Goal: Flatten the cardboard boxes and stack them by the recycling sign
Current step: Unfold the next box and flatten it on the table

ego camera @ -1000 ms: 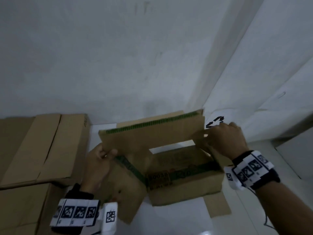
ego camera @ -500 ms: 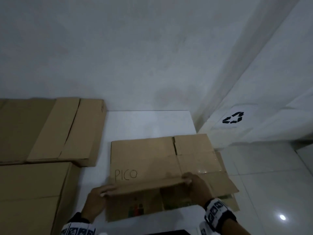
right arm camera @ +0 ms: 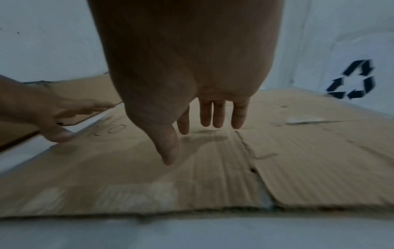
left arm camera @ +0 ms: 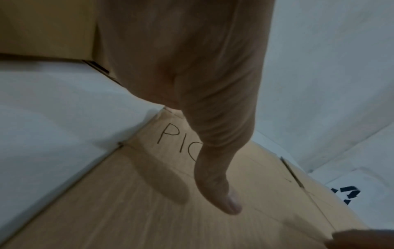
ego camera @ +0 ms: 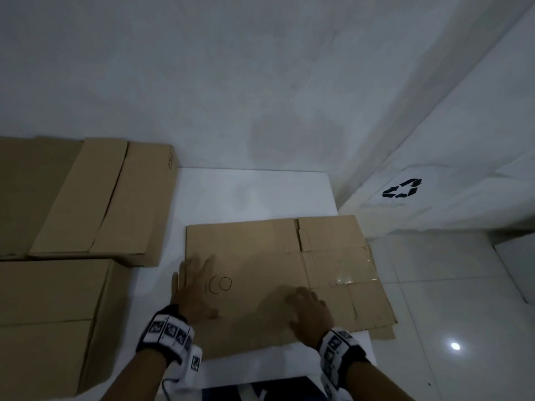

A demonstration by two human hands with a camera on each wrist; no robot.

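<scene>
A flattened cardboard box (ego camera: 260,256) marked "PICO" lies on the white floor, near the black recycling sign (ego camera: 403,188) on the right wall. My left hand (ego camera: 192,287) lies flat with spread fingers on the box's left edge, covering the "P". My right hand (ego camera: 308,309) rests on the box's near middle with its fingers straight. In the left wrist view my thumb (left arm camera: 217,182) points down onto the cardboard (left arm camera: 127,210). In the right wrist view the straight fingers (right arm camera: 213,114) hover just over the cardboard (right arm camera: 298,160), with the sign (right arm camera: 351,80) behind.
Two more brown boxes stand at the left: one by the far wall (ego camera: 84,198) and a nearer one (ego camera: 49,322). White walls meet in a corner behind the flat box. Glossy white tiles (ego camera: 451,299) extend to the right.
The box was upright and open a second ago, then folded down. Now it lies flat, and both hands have gone from gripping its near edge to lying on its top.
</scene>
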